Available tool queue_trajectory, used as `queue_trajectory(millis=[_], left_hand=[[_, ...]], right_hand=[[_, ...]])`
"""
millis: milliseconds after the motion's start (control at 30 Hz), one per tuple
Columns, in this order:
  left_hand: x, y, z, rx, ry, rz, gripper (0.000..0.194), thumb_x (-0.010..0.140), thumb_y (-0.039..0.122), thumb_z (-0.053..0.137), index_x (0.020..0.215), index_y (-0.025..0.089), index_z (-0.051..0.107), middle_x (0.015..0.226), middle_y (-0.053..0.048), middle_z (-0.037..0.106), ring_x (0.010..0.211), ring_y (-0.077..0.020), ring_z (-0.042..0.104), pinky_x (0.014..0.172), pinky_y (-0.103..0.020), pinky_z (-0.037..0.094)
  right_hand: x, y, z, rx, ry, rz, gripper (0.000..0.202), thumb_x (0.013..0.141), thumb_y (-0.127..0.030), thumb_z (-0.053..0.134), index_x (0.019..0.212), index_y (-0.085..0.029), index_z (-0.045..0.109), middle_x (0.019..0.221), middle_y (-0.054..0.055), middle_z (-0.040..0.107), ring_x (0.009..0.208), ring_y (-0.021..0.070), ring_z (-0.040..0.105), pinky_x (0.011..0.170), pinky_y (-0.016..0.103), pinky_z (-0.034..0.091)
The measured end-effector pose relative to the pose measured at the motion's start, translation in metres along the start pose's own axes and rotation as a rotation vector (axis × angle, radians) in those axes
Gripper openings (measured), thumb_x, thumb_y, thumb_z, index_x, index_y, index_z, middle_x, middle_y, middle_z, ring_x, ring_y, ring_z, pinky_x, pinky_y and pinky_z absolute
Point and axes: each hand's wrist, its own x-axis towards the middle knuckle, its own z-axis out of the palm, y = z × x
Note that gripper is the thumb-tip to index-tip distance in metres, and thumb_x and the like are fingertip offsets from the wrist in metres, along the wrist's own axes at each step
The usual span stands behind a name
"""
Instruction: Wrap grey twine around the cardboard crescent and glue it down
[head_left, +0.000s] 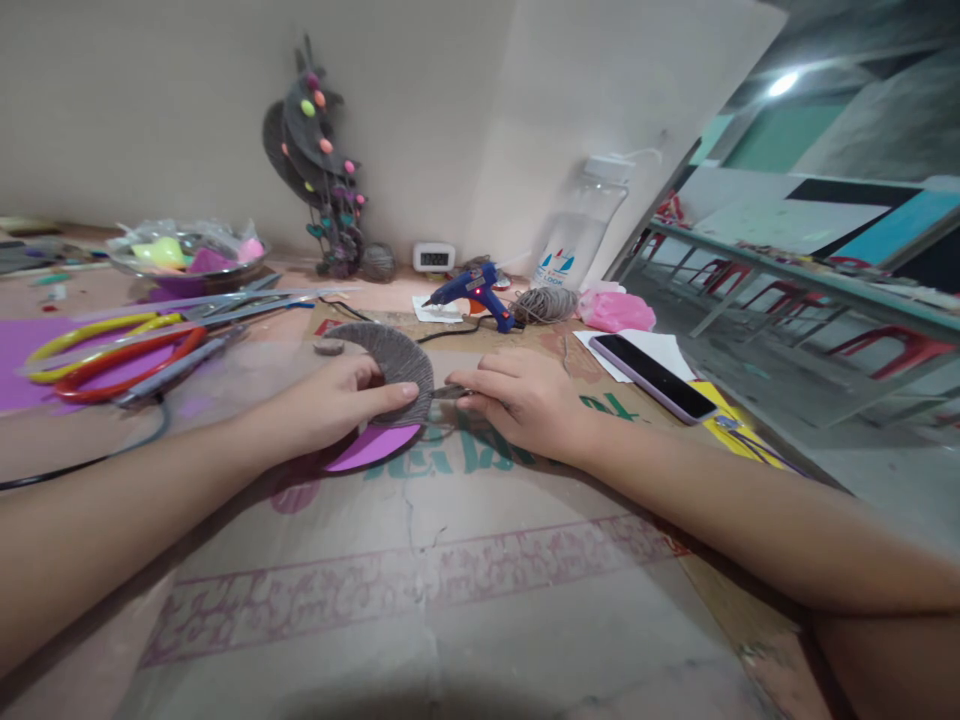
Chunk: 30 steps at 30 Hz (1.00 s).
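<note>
A crescent shape (pixel 409 365) is wrapped in grey yarn over its upper part, while bare purple card (pixel 375 447) shows at its lower end. My left hand (pixel 345 400) is closed on this crescent, thumb on top and the other fingers mostly hidden beneath. Close to its right edge, my right hand (pixel 525 405) pinches a narrow dark grey piece (pixel 450 392) that points toward the crescent; it may be yarn, but blur hides its kind. Both hands are just above a printed cardboard sheet (pixel 420 620).
Behind the hands stand a blue glue gun (pixel 472 290), a yarn ball (pixel 547 304), a small clock (pixel 433 257) and a water bottle (pixel 581 225). Scissors (pixel 127 360) and a bowl (pixel 187 270) lie left, a phone (pixel 652 378) right. A crescent decoration (pixel 315 150) hangs on the wall.
</note>
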Motion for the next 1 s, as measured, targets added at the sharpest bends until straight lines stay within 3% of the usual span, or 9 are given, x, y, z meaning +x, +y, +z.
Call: queue_trajectory(millis=[233, 667, 1000], left_hand=[[0.0012, -0.0011, 0.0004, 0.056, -0.035, -0.043, 0.037, 0.074, 0.055, 0.052, 0.063, 0.019, 0.054, 0.057, 0.002, 0.051, 0.052, -0.0134, 0.047, 0.046, -0.025, 0.032], [-0.0017, 0.0075, -0.0014, 0.035, -0.030, -0.053, 0.036, 0.072, 0.049, 0.056, 0.053, 0.020, 0.045, 0.049, 0.004, 0.040, 0.046, -0.0114, 0.038, 0.042, -0.025, 0.026], [0.0004, 0.0014, 0.0007, 0.034, -0.028, -0.078, 0.036, 0.073, 0.052, 0.054, 0.061, 0.018, 0.050, 0.054, 0.003, 0.047, 0.050, -0.0119, 0.044, 0.044, -0.024, 0.030]], right_hand=[[-0.0005, -0.0008, 0.0004, -0.039, 0.010, -0.010, 0.028, 0.091, -0.031, 0.044, 0.101, -0.015, 0.065, 0.070, 0.003, 0.059, 0.066, 0.0133, 0.050, 0.062, 0.027, 0.034], [0.0015, -0.0026, -0.0012, -0.025, -0.016, -0.008, 0.027, 0.091, -0.030, 0.044, 0.099, -0.015, 0.065, 0.070, 0.003, 0.061, 0.064, 0.0129, 0.050, 0.061, 0.026, 0.033], [-0.0003, -0.0016, 0.0001, 0.035, 0.002, 0.009, 0.027, 0.091, -0.030, 0.045, 0.100, -0.013, 0.064, 0.073, 0.003, 0.061, 0.067, 0.0129, 0.052, 0.062, 0.025, 0.035]])
